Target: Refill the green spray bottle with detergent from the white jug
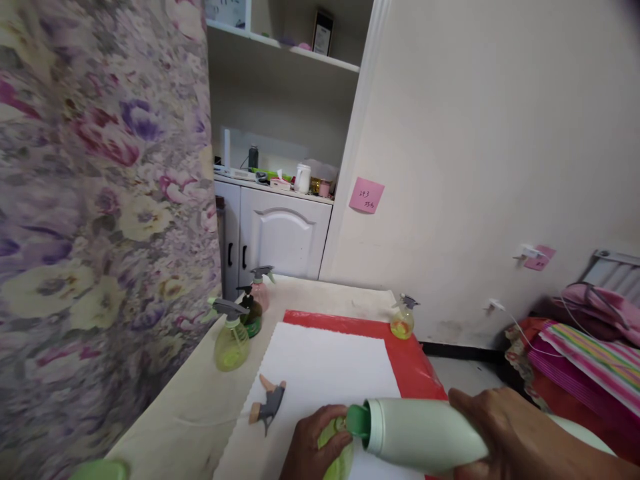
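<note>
My left hand (pixel 313 440) is wrapped round a yellow-green spray bottle (pixel 339 460) whose top is off. In my right hand (pixel 505 427) a pale green bottle (pixel 420 430) is held nearly on its side. Its green spout (pixel 357 421) is at the mouth of the spray bottle; whether they touch I cannot tell. A grey and peach spray head (pixel 270 403) with a long clear tube lies on the white sheet (pixel 330 360), left of my left hand. At the bottom left edge a light green object (pixel 100 470) shows only in part.
On the table's left side stand a yellow-green spray bottle (pixel 231 343), a dark pump bottle (pixel 251 313) and a pink spray bottle (pixel 259 293). A clear spray bottle (pixel 403 325) with yellow liquid stands on red plastic (pixel 415 363). A floral curtain (pixel 105 233) hangs at left.
</note>
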A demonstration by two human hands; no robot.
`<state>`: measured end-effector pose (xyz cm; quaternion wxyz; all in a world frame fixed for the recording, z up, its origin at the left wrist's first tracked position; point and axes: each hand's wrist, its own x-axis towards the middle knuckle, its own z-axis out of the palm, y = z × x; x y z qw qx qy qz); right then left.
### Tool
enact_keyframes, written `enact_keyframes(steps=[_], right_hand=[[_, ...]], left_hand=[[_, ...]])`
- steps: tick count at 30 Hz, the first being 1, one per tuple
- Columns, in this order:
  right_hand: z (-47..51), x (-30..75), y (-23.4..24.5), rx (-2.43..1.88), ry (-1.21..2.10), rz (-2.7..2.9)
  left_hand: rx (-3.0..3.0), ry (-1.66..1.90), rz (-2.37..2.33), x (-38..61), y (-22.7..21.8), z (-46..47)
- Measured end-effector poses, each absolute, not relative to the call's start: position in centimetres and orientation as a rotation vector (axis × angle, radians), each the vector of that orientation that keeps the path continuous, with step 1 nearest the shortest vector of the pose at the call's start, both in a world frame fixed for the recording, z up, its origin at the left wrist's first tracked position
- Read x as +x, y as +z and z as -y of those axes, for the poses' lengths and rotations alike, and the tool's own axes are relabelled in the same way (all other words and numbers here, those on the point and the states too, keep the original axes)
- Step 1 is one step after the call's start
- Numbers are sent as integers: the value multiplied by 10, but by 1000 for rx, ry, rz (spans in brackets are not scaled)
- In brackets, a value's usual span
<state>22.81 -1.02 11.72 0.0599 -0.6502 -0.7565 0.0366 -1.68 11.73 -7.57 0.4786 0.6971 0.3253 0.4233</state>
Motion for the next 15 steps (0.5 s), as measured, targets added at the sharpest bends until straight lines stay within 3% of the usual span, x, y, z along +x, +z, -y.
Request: enact_keyframes(steps=[7,15], right_hand=[[6,221,123,-2211,369,2235],[6,219,126,-2240,356,2242]], left_hand=[[1717,1028,-787,-16,-74,-117],[1706,1004,-784,-17,-72,-117]])
